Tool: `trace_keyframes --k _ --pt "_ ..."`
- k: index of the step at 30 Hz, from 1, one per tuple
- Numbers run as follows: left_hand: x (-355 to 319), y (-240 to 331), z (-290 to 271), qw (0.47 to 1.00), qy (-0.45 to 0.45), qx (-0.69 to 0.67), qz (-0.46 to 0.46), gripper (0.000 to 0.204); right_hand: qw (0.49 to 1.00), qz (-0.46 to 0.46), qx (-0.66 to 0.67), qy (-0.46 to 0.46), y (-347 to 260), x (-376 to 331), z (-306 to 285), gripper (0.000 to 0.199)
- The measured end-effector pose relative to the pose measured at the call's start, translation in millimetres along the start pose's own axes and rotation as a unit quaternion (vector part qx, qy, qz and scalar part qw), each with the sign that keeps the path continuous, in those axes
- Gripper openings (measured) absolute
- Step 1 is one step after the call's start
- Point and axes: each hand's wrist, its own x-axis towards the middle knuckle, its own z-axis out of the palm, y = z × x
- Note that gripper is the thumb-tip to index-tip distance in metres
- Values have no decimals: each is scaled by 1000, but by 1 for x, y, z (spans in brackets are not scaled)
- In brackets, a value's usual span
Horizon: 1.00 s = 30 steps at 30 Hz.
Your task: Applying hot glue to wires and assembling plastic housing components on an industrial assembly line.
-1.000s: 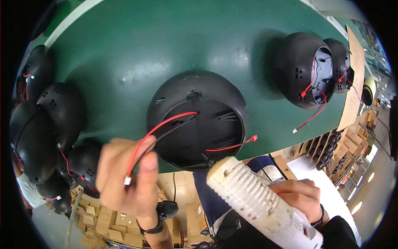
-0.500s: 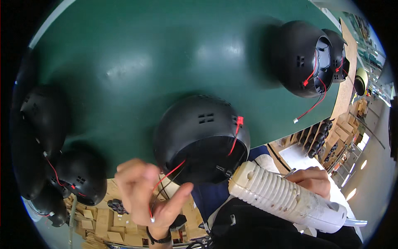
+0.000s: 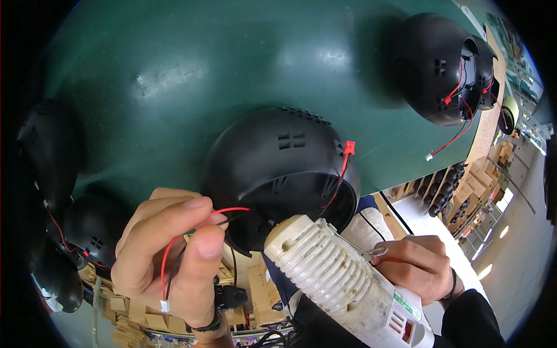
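Observation:
A round black plastic shell (image 3: 255, 151) sits at the table's near edge, its wide opening toward me. My left hand (image 3: 168, 249) pinches a red-and-black wire pair (image 3: 168, 261) between thumb and fingers at the shell's left. A small white plug (image 3: 165, 305) dangles from those wires below the hand. My right hand (image 3: 415, 267) is closed around the metal trigger of a white ribbed hot glue gun (image 3: 325, 272). The gun's front end reaches into the opening, and its tip is hidden. Another red plug (image 3: 349, 147) on a red wire sticks up over the shell's right rim.
On the green table (image 3: 174, 133), similar black shells (image 3: 432, 69) with loose wires stand at the far right. More shells (image 3: 96, 232) crowd the left edge. Beyond the table are cardboard boxes (image 3: 136, 310) and a rack of dark round parts (image 3: 447, 188).
My left hand has closed its fingers on the wires and shifted left. The glue gun has moved left, its front now in the opening. The shell appears larger and slightly higher in view.

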Motion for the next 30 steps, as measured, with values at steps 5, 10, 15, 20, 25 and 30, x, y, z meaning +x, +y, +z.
trace_keyframes --k 5,10,15,20,25,30 --pt "0 -1 1 1000 0 -15 -8 26 1000 -12 -11 -11 0 3 -3 16" --pt "1 0 -1 1000 -12 -10 -9 25 1000 -9 -2 1 2 4 3 16" --pt "2 -2 0 1000 -20 -12 -1 23 1000 -9 -12 -1 -1 6 1 16" --pt "3 0 -1 999 -26 -18 9 22 999 29 5 -33 -4 5 -6 20" --pt "1 -2 1 999 -23 -26 14 21 998 51 -4 -32 -5 3 -9 21" --pt "4 -20 -18 980 -151 -25 131 50 999 36 -4 -23 0 5 -7 17"
